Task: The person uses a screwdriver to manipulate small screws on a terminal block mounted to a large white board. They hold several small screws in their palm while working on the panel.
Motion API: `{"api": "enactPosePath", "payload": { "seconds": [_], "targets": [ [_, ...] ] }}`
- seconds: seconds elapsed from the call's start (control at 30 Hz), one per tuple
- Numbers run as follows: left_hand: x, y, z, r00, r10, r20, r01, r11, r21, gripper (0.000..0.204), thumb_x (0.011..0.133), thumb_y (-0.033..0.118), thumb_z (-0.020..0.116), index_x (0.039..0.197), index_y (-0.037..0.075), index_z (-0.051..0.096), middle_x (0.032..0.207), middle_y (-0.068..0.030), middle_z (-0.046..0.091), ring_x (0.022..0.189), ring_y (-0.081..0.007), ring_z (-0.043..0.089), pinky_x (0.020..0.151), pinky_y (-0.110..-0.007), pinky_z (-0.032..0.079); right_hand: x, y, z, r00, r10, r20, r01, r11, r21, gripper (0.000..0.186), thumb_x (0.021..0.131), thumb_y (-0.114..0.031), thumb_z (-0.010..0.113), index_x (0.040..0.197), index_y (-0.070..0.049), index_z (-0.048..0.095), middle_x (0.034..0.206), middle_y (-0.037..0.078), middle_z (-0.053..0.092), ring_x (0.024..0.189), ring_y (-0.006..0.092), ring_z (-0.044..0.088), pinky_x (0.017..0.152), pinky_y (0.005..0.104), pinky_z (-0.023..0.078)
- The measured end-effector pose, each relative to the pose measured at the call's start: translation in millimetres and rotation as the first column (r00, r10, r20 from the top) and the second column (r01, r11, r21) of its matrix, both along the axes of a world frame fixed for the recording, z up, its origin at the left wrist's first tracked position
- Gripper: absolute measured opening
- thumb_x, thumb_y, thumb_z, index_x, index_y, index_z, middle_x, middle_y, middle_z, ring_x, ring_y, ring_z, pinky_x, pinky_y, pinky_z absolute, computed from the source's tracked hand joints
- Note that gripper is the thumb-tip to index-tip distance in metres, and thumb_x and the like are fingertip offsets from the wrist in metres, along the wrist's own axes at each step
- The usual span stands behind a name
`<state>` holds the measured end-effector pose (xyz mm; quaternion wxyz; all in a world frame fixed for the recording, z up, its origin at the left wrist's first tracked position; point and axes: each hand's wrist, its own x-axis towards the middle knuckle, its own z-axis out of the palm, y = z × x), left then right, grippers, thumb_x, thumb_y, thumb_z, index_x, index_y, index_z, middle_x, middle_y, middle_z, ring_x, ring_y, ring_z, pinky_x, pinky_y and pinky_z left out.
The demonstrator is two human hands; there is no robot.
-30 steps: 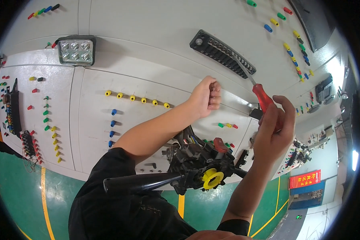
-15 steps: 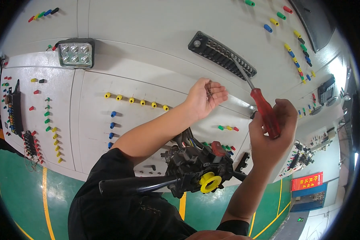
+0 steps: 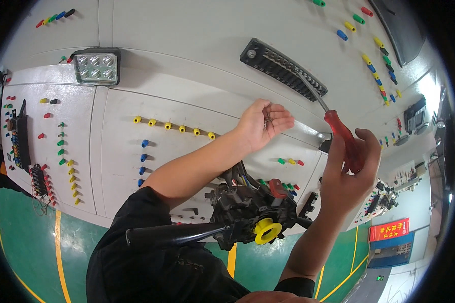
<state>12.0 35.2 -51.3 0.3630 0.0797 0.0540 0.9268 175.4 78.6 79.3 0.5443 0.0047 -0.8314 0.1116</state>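
Note:
My right hand (image 3: pixel 351 174) is closed round the red see-through handle of a screwdriver (image 3: pixel 338 130). Its metal shaft slants up and left, and the tip meets a long black terminal block (image 3: pixel 283 68) on the pale panel. The block has a row of metal screw terminals and a large screw at its left end. Below the block, my left hand (image 3: pixel 260 126) is cupped with the palm up. Several small metal pieces, apparently screws (image 3: pixel 268 120), lie in it near the curled fingers.
Below my hands sits a black steering-column switch unit (image 3: pixel 253 207) with a yellow ring and a long stalk (image 3: pixel 174 235) reaching left. Rows of coloured sockets, such as yellow ones (image 3: pixel 168 125), dot the panel. A six-lens lamp (image 3: pixel 96 66) stands at upper left. Green floor (image 3: pixel 30 237) shows below.
The fingers of my right hand have shifted on the screwdriver handle, which looks slightly turned. The screwdriver tip stays at the terminal block, and my left hand keeps its cupped pose.

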Motion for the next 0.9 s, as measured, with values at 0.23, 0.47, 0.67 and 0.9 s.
{"api": "enactPosePath", "payload": {
  "seconds": [0.23, 0.47, 0.67, 0.9],
  "targets": [
    [2, -3, 1, 1.0, -0.011, 0.013, 0.011, 1.0, 0.004, 0.032, 0.09, 0.021, 0.037, 0.09, -0.006, 0.053, 0.091, -0.0227, 0.06, 0.091, -0.036, 0.061, 0.088, -0.045, 0.052, -2, 4, -2, 0.997, 0.076, 0.006, -0.076, 0.997, 0.03, 0.028, 0.08, -0.012, 0.062, 0.105, -0.003, 0.057, 0.075, 0.009, 0.062, 0.058, 0.0148, 0.058, 0.052, 0.0251, 0.044],
    [2, -4, 1, 1.0, -0.005, 0.02, 0.005, 1.0, -0.008, 0.031, 0.09, 0.021, 0.037, 0.088, -0.006, 0.054, 0.09, -0.0223, 0.061, 0.091, -0.0357, 0.062, 0.088, -0.045, 0.052, 5, -2, -1, 0.99, 0.076, 0.118, -0.067, 0.994, -0.085, 0.038, 0.075, -0.01, 0.064, 0.111, -0.003, 0.055, 0.076, 0.008, 0.06, 0.058, 0.0151, 0.056, 0.054, 0.0251, 0.044],
    [1, -1, -1, 1.0, -0.027, 0.007, 0.027, 1.0, 0.015, 0.031, 0.09, 0.021, 0.038, 0.087, -0.005, 0.054, 0.088, -0.0215, 0.061, 0.088, -0.0353, 0.062, 0.088, -0.045, 0.052, -5, 0, 0, 0.996, 0.069, -0.054, -0.061, 0.988, 0.144, 0.034, 0.079, -0.012, 0.066, 0.11, -0.003, 0.056, 0.067, 0.005, 0.056, 0.052, 0.0111, 0.051, 0.05, 0.0229, 0.041],
    [-2, -3, -4, 0.997, -0.036, -0.064, 0.031, 0.996, -0.084, 0.021, 0.089, 0.019, 0.04, 0.084, 0.003, 0.053, 0.076, -0.0108, 0.06, 0.066, -0.0243, 0.062, 0.063, -0.035, 0.055, 4, -6, 2, 0.99, -0.028, 0.138, 0.028, 1.0, 0.005, 0.022, 0.086, -0.008, 0.06, 0.107, -0.001, 0.058, 0.061, 0.002, 0.053, 0.053, 0.0056, 0.047, 0.05, 0.0199, 0.038]
  ]
}}
